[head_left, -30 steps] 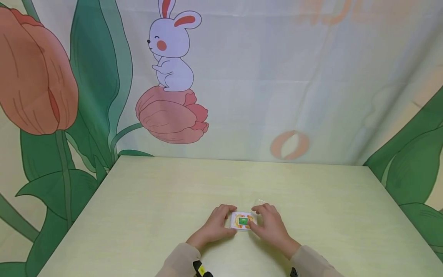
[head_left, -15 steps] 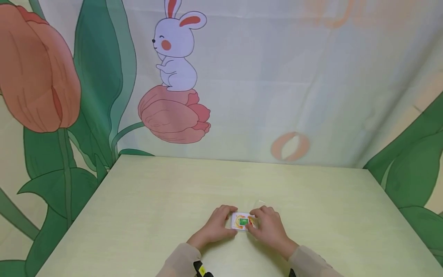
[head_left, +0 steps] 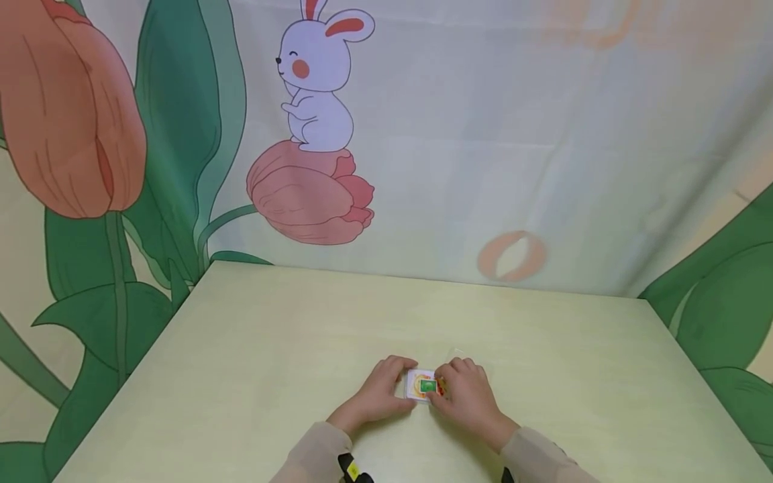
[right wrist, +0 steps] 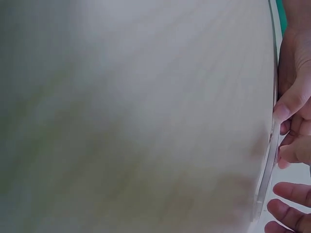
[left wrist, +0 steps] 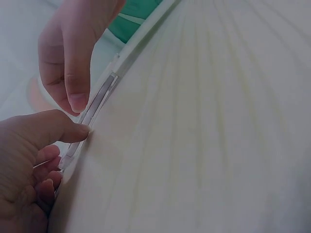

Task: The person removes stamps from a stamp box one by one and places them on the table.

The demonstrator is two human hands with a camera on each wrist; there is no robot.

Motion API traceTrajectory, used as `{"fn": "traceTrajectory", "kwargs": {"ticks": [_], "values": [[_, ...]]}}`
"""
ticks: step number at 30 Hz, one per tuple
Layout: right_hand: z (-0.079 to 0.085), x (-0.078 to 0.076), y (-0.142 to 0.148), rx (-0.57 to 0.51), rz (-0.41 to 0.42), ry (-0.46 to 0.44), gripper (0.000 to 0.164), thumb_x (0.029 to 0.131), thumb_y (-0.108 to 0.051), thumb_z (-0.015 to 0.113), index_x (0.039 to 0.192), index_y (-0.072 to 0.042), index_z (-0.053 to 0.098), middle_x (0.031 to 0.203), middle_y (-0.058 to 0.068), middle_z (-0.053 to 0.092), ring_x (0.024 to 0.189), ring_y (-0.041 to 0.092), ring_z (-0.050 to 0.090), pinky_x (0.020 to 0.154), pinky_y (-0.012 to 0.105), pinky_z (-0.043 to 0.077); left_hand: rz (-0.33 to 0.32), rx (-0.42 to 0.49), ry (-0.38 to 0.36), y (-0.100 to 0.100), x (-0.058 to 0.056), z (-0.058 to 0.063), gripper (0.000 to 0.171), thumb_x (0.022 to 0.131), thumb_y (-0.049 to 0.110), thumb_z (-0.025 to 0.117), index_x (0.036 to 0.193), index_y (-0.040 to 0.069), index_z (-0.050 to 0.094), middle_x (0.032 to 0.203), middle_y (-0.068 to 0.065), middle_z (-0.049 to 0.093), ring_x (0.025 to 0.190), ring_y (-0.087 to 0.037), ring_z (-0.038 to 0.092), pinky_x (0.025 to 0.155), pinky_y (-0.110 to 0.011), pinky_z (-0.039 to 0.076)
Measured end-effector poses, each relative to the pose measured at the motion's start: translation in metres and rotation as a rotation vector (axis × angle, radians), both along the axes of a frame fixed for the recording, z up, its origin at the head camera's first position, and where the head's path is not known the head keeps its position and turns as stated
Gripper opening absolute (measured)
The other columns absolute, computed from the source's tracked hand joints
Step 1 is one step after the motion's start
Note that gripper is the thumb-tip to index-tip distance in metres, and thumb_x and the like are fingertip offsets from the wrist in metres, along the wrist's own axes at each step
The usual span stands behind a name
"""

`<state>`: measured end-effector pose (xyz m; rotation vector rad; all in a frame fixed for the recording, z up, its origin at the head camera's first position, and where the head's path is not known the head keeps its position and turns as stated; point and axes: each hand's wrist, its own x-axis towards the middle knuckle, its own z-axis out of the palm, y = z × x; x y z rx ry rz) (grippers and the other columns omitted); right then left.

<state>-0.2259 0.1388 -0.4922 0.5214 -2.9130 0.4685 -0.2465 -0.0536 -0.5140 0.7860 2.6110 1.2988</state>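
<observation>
A stack of white cards (head_left: 414, 382), with a green square and yellow-orange print on top, lies in a thin clear plastic case. In the left wrist view this case (left wrist: 101, 94) shows edge-on. My left hand (head_left: 382, 390) grips its left end, thumb at the near edge and index finger at the far edge. Over the right end, my right hand (head_left: 472, 394) bends its thumb and fingers onto the printed cards, covering that end. Red and yellow print shows between thumb and fingers. How firmly the right fingers pinch is hard to see.
A clear flat plastic piece (head_left: 457, 353) lies just beyond my right hand. The pale yellow table (head_left: 290, 335) spreads around both hands. Behind its far edge hangs a cloth backdrop (head_left: 435, 147) printed with a rabbit and tulips.
My right hand has shifted slightly left over the cards and its fingers have bent closer together, hiding the right end of the stack. The left hand keeps its hold. The head view has shifted slightly.
</observation>
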Motion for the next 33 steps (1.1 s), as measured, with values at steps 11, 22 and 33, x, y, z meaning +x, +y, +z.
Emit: {"fn": "traceTrajectory", "kwargs": {"ticks": [11, 22, 33], "values": [[0.0046, -0.0013, 0.0004, -0.035, -0.035, -0.008, 0.026, 0.073, -0.027, 0.080, 0.081, -0.009, 0.063, 0.079, -0.002, 0.054, 0.077, 0.016, 0.043, 0.071, 0.033, 0.034, 0.017, -0.008, -0.012, 0.0026, 0.0004, 0.0027, 0.061, 0.074, 0.012, 0.072, 0.129, -0.001, 0.047, 0.114, -0.007, 0.051, 0.093, -0.016, 0.042, 0.079, -0.026, 0.037], [0.0071, -0.0048, -0.0001, -0.071, -0.022, -0.043, 0.025, 0.072, -0.022, 0.079, 0.080, -0.006, 0.062, 0.079, 0.000, 0.053, 0.078, 0.018, 0.043, 0.072, 0.034, 0.035, 0.027, -0.015, -0.022, 0.0036, 0.0006, 0.0019, 0.061, 0.074, 0.012, 0.073, 0.128, 0.000, 0.047, 0.117, -0.008, 0.051, 0.094, -0.016, 0.042, 0.080, -0.027, 0.038], [0.0062, -0.0084, -0.0010, -0.049, -0.011, -0.086, 0.027, 0.072, -0.023, 0.080, 0.081, -0.006, 0.061, 0.081, 0.001, 0.052, 0.080, 0.020, 0.043, 0.073, 0.035, 0.035, 0.033, -0.015, -0.035, 0.0024, 0.0007, -0.0006, 0.062, 0.074, 0.012, 0.073, 0.129, 0.000, 0.047, 0.119, -0.009, 0.052, 0.095, -0.016, 0.042, 0.081, -0.027, 0.038]]}}
